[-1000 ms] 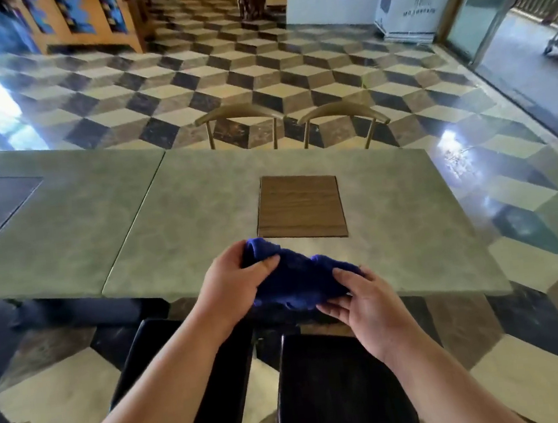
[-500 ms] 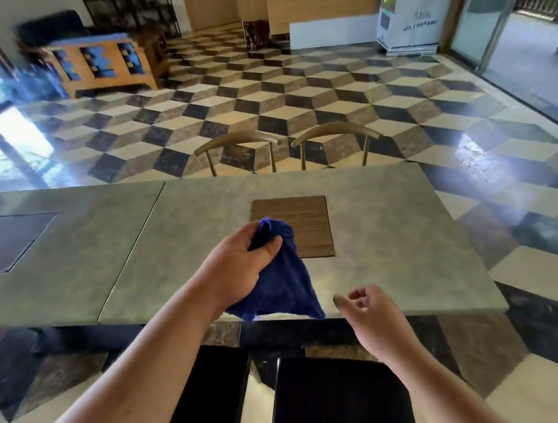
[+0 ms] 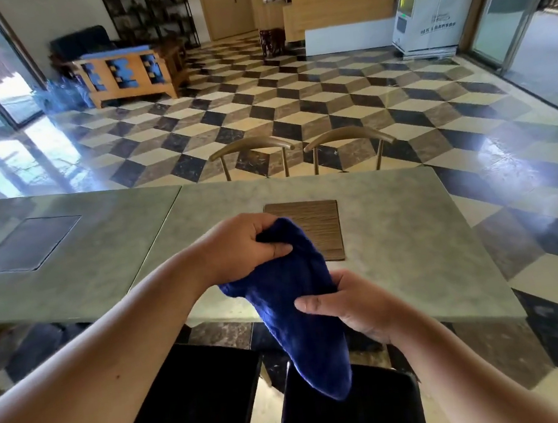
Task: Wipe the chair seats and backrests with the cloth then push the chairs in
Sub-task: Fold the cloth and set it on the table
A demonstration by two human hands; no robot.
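Observation:
A dark blue cloth (image 3: pixel 298 312) hangs in the air above the near edge of the grey-green table (image 3: pixel 410 232). My left hand (image 3: pixel 243 246) grips its top end. My right hand (image 3: pixel 356 306) holds its middle, thumb across the front. Below my arms stand two black chair seats, one at the left (image 3: pixel 194 402) and one at the right (image 3: pixel 354 417), both pulled out from the table. The curved backrests of two more chairs (image 3: pixel 251 145) (image 3: pixel 347 135) show past the far side of the table.
A wooden inset panel (image 3: pixel 320 227) lies in the tabletop, and a second table (image 3: pixel 52 262) adjoins on the left. Beyond them are a patterned tile floor (image 3: pixel 294 106), a wooden bench (image 3: pixel 128 72), a reception counter (image 3: pixel 335 9) with people behind it, and glass doors at the right.
My left hand lifted the cloth off the table edge. My right hand let go of it, then took hold of its middle again. My view tilted upward.

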